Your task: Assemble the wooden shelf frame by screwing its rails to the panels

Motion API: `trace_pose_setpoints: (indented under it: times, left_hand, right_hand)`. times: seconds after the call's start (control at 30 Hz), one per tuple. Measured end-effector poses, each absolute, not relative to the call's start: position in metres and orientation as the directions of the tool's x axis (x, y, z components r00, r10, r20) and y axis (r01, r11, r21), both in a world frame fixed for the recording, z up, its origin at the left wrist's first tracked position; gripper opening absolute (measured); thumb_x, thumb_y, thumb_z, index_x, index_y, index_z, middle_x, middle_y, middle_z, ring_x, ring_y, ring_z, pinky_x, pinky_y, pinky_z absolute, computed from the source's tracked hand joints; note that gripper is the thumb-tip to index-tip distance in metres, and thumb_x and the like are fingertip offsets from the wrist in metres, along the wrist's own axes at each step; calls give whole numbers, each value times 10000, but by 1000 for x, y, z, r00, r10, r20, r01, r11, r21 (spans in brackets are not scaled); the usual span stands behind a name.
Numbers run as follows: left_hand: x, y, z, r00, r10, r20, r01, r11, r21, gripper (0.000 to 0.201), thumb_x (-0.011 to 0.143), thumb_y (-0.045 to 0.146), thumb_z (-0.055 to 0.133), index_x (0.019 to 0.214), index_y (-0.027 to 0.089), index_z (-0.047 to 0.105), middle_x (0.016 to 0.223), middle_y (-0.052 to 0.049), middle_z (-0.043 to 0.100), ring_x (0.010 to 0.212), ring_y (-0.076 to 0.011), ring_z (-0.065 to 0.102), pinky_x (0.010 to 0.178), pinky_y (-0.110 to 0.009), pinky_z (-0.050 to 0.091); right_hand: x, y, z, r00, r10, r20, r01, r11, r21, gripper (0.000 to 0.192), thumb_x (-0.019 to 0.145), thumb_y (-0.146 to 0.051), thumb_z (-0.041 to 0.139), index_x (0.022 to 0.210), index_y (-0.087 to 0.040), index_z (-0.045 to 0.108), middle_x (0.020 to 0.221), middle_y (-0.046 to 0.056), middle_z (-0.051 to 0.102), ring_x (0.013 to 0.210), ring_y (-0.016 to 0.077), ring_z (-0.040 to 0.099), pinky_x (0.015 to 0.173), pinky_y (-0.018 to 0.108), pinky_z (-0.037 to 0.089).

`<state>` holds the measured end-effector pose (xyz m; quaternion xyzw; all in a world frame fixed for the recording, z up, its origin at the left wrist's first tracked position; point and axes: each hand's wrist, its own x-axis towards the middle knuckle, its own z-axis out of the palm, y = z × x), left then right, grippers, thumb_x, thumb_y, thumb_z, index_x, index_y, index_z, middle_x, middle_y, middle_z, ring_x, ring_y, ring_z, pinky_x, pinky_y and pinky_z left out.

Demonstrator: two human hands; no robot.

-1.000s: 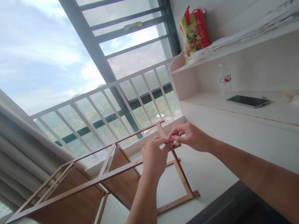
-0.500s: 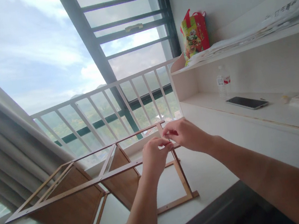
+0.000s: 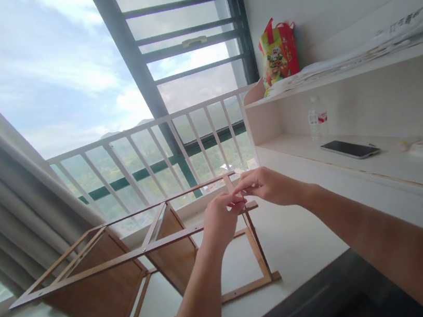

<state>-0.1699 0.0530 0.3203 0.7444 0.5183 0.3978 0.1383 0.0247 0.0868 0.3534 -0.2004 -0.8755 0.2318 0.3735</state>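
A brown wooden shelf rack [image 3: 174,268] lies on its side on a white surface, with board panels between its rails. At its right end my left hand [image 3: 224,214] is closed, thumb and fingers pinched together by the upper rail. Meeting its fingertips, my right hand [image 3: 265,186] also pinches, just in front of the crosspiece [image 3: 230,183]. Whatever sits between the fingers is too small and covered to name. The hands hide part of the rail behind them.
To the right is a white shelf unit [image 3: 355,175] carrying a phone [image 3: 350,149], a plastic bottle [image 3: 316,118] and a red-yellow bag [image 3: 279,54]. A white railing [image 3: 148,128] runs before the window. A grey curtain [image 3: 16,196] hangs left. Something dark [image 3: 318,301] lies close below my arms.
The fingers of my right hand have moved slightly, coming down closer onto the left fingertips. The view has shifted a little; the rack looks unmoved.
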Motion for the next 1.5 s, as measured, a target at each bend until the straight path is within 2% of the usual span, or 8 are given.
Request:
trace_pose_setpoints:
  times: [0.17, 0.3, 0.4, 0.57, 0.77, 0.97, 1.27, 1.5]
  left_hand:
    - [-171, 52, 318, 151, 877, 457, 666, -432, 609, 136, 818, 202, 654, 775, 227, 781, 852, -14, 715, 770, -157, 634, 769, -277, 481]
    - [-172, 52, 317, 133, 874, 467, 681, -423, 598, 168, 823, 185, 614, 743, 215, 758, 804, -13, 691, 766, -156, 620, 724, -264, 454]
    - [-173, 52, 316, 138, 871, 471, 690, -426, 585, 173, 826, 187, 602, 766, 211, 762, 816, -15, 692, 765, -151, 609, 714, -252, 454]
    - [-174, 48, 317, 147, 865, 479, 709, -430, 559, 188, 839, 204, 588, 741, 183, 747, 806, -26, 692, 770, -152, 599, 716, -239, 465]
    - [-172, 52, 317, 149, 873, 465, 711, -421, 563, 167, 837, 223, 605, 788, 214, 764, 822, -19, 698, 764, -148, 607, 737, -247, 480]
    - [-172, 57, 311, 153, 877, 456, 686, -427, 590, 159, 848, 270, 633, 874, 242, 787, 884, -23, 722, 760, -148, 620, 735, -255, 503]
    - [-175, 59, 311, 198, 861, 468, 665, -469, 581, 198, 875, 333, 630, 837, 213, 783, 878, -43, 722, 771, -162, 627, 714, -262, 506]
    - [-173, 57, 305, 164, 844, 511, 683, -471, 558, 147, 872, 295, 655, 788, 230, 758, 840, 3, 690, 768, -138, 600, 760, -259, 466]
  right_hand:
    - [28, 77, 363, -662, 557, 501, 247, 794, -556, 349, 891, -144, 507, 1017, -216, 825, 876, 33, 746, 768, 175, 640, 674, 279, 467]
    - [21, 71, 360, -609, 592, 528, 395, 803, -446, 309, 949, -304, 585, 737, -171, 765, 662, 30, 677, 622, 162, 570, 575, 288, 372]
    - [13, 68, 356, -550, 608, 572, 509, 787, -348, 335, 934, -227, 599, 616, -156, 675, 597, 26, 620, 574, 136, 510, 570, 288, 334]
    - [6, 59, 357, -534, 629, 565, 455, 777, -435, 188, 922, -331, 670, 968, -163, 742, 727, 25, 709, 640, 153, 615, 616, 266, 433]
    - [4, 63, 362, -517, 619, 591, 516, 777, -362, 244, 934, -134, 551, 785, -154, 743, 717, 52, 714, 664, 163, 627, 665, 282, 457]
    - [14, 72, 366, -504, 674, 539, 461, 738, -493, 279, 865, -66, 532, 683, -158, 721, 625, 5, 677, 605, 137, 615, 625, 256, 446]
    - [17, 85, 378, -717, 525, 459, 379, 846, -375, 259, 910, -104, 547, 802, -163, 775, 743, 19, 746, 696, 157, 655, 687, 269, 476]
    - [22, 82, 376, -578, 548, 605, 468, 830, -304, 90, 868, -237, 745, 852, -161, 791, 782, 30, 729, 714, 160, 620, 691, 276, 449]
